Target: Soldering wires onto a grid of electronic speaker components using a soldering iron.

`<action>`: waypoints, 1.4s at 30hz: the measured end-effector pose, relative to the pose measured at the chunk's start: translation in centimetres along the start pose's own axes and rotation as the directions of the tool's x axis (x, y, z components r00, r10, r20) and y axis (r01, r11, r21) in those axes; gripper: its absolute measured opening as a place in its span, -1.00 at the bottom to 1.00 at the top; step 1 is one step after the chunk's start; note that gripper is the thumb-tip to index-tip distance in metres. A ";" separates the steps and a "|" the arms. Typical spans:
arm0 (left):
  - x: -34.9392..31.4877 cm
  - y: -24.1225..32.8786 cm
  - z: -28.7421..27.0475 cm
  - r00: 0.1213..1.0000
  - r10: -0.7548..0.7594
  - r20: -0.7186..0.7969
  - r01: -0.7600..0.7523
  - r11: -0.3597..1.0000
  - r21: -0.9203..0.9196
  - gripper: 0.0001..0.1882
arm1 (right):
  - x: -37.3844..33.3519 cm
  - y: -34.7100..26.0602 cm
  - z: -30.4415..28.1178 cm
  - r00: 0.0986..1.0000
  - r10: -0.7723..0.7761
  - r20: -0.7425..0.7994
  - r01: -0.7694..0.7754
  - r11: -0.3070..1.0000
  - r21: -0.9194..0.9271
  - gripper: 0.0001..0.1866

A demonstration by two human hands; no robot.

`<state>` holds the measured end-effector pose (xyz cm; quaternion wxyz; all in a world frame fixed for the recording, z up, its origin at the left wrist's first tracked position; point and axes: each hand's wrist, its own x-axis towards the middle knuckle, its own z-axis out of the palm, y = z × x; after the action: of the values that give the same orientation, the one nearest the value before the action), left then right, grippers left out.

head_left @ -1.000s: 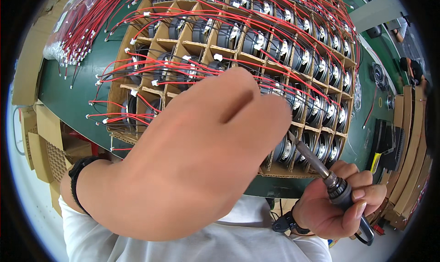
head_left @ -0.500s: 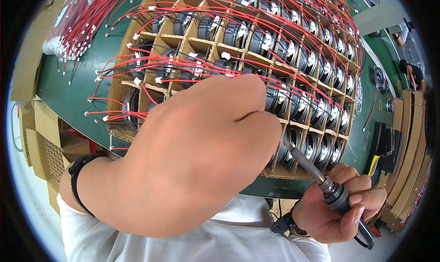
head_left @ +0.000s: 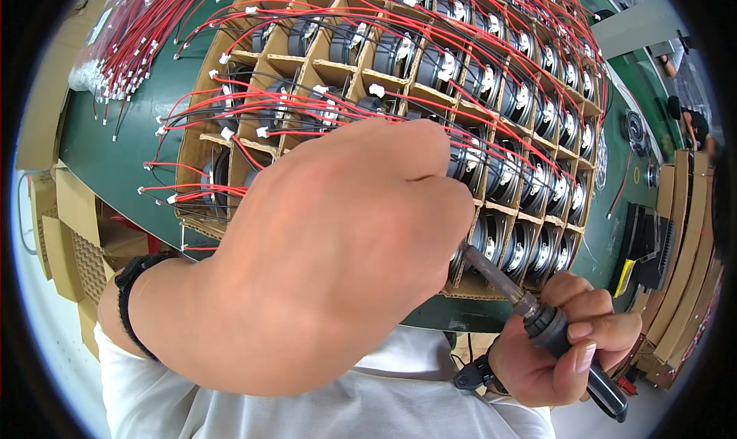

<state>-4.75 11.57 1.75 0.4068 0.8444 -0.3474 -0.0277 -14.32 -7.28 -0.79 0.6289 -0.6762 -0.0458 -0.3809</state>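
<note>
At lower right of the frame the right hand point(head_left: 564, 351) was clamped around a soldering iron point(head_left: 537, 320), its long axis running diagonally, tip pointing up-left toward the cardboard divider tray point(head_left: 307, 59) of speakers point(head_left: 499, 174) with red wires point(head_left: 253, 109) on the green desk point(head_left: 123, 155). The left hand point(head_left: 330, 262) was curled over the tray at centre; what it pinched was hidden.

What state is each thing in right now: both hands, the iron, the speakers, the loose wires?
left hand: closed, raised over the cardboard grid tray
right hand: gripping the soldering iron
soldering iron: tip hidden behind left hand
speakers: seated in compartments, red wires attached
loose wire bundle: bagged, on table
</note>
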 end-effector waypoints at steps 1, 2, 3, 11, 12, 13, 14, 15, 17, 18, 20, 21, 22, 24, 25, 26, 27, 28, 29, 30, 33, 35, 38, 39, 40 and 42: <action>0.0 -0.1 0.0 1.000 -0.001 -0.003 0.001 1.000 -0.019 -0.76 | 0.0 -0.1 0.0 1.000 0.007 0.012 -0.007 1.000 -0.001 -0.73; 0.0 -0.1 0.0 1.000 0.006 -0.003 -0.006 1.000 -0.013 -0.76 | 0.0 -0.1 0.0 1.000 0.014 0.027 -0.015 1.000 0.017 -0.72; 0.0 -0.1 -0.1 1.000 0.001 -0.003 -0.001 0.999 -0.043 -0.76 | 0.0 -0.1 -0.1 1.000 0.005 0.020 -0.005 1.000 -0.006 -0.72; 0.0 -0.2 -0.2 1.000 0.016 0.009 -0.016 1.000 -0.024 -0.78 | 0.0 0.4 -0.3 0.998 -0.046 0.032 0.047 0.998 -0.035 -0.72; 0.1 -0.2 -0.2 1.000 0.016 0.009 -0.016 0.999 -0.044 -0.78 | 0.0 0.4 -0.3 0.998 -0.047 0.039 0.048 0.998 -0.030 -0.72; 0.1 -0.2 -0.2 1.000 0.017 0.010 -0.017 0.999 -0.046 -0.78 | 0.0 0.4 -0.4 0.998 -0.048 0.046 0.049 0.998 -0.026 -0.72; 0.1 -0.2 -0.2 1.000 0.017 0.010 -0.016 0.999 -0.047 -0.78 | 0.0 0.4 -0.4 0.997 -0.048 0.054 0.049 0.999 -0.022 -0.72; 0.1 -0.2 -0.2 1.000 0.017 0.010 -0.016 0.999 -0.049 -0.78 | 0.0 0.3 -0.4 0.997 -0.045 0.058 0.047 0.999 -0.027 -0.72; 0.1 -0.2 -0.2 1.000 0.012 0.011 -0.011 0.999 -0.049 -0.78 | -0.1 0.2 -0.5 0.997 -0.036 0.064 0.039 0.998 -0.039 -0.71; 0.1 -0.1 -0.2 1.000 0.009 0.013 -0.009 0.999 -0.050 -0.78 | -0.1 0.2 -0.5 0.997 -0.036 0.066 0.038 0.999 -0.031 -0.71; 0.1 -0.1 -0.2 1.000 0.008 0.010 -0.007 0.999 -0.047 -0.78 | -0.1 0.3 -0.6 0.997 -0.040 0.071 0.041 0.999 -0.015 -0.71; 0.0 -0.1 -0.2 1.000 0.007 0.007 -0.007 0.999 -0.045 -0.78 | -0.1 0.3 -0.6 0.996 -0.035 0.087 0.036 0.999 0.000 -0.71; 0.1 -0.1 -0.1 1.000 0.009 0.001 -0.009 0.999 -0.042 -0.78 | -0.1 0.3 -0.6 0.994 -0.031 0.102 0.030 0.999 0.016 -0.71; 0.0 -0.1 -0.1 1.000 0.007 0.000 -0.007 0.999 -0.041 -0.78 | -0.1 0.2 -0.6 0.995 -0.017 0.094 0.016 1.000 0.009 -0.71; 0.0 -0.1 -0.1 1.000 0.006 0.002 -0.006 0.999 -0.039 -0.78 | -0.1 0.1 -0.5 0.997 -0.012 0.070 0.013 1.000 -0.011 -0.71; 0.0 -0.1 -0.1 1.000 0.010 0.003 -0.010 1.000 -0.028 -0.78 | -0.1 0.1 -0.4 0.999 -0.008 0.046 0.010 0.999 -0.032 -0.71; 0.0 -0.1 -0.1 1.000 0.007 0.004 -0.006 0.999 -0.035 -0.78 | -0.1 0.1 -0.4 1.000 -0.015 0.027 0.015 1.000 0.011 -0.71; 0.0 -0.1 -0.1 1.000 0.007 0.004 -0.007 0.999 -0.031 -0.78 | -0.1 0.1 -0.3 1.000 -0.021 0.007 0.020 0.998 0.054 -0.72; 0.0 -0.1 -0.1 1.000 0.012 0.002 -0.012 1.000 -0.019 -0.78 | 0.0 0.2 -0.2 1.000 -0.025 -0.013 0.026 0.995 0.097 -0.72; 0.1 -0.1 -0.1 1.000 0.008 0.003 -0.008 0.999 -0.031 -0.78 | 0.0 0.2 -0.1 0.998 -0.015 -0.064 0.021 0.996 0.082 -0.72; 0.1 -0.1 -0.1 1.000 0.007 0.003 -0.007 0.999 -0.034 -0.78 | 0.2 0.2 0.1 0.986 -0.003 -0.168 0.012 0.999 0.053 -0.73; 0.1 0.0 -0.1 1.000 0.009 0.008 -0.008 1.000 -0.019 -0.78 | 0.5 0.2 0.1 0.985 -0.019 -0.169 0.027 0.999 0.047 -0.74; 0.1 0.0 -0.2 1.000 0.004 0.017 -0.004 1.000 -0.016 -0.78 | 0.7 0.1 -0.1 0.984 0.016 -0.176 0.001 0.995 0.095 -0.76; 0.1 0.0 -0.3 1.000 0.000 0.020 0.001 1.000 -0.030 -0.78 | 0.7 0.1 -0.1 0.986 0.010 -0.165 0.007 0.995 0.101 -0.77; 0.1 0.1 -0.3 1.000 0.000 0.020 0.001 1.000 -0.031 -0.78 | 0.7 0.1 -0.2 0.988 0.004 -0.154 0.013 0.994 0.107 -0.78; 0.1 0.1 -0.4 1.000 -0.006 0.024 0.006 1.000 -0.028 -0.78 | 0.8 0.2 -0.2 0.987 -0.017 -0.162 0.036 0.993 0.116 -0.79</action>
<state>-4.66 11.72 2.11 0.4146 0.8392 -0.3493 -0.0440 -13.72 -7.80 -0.49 0.6644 -0.6040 -0.0264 -0.4393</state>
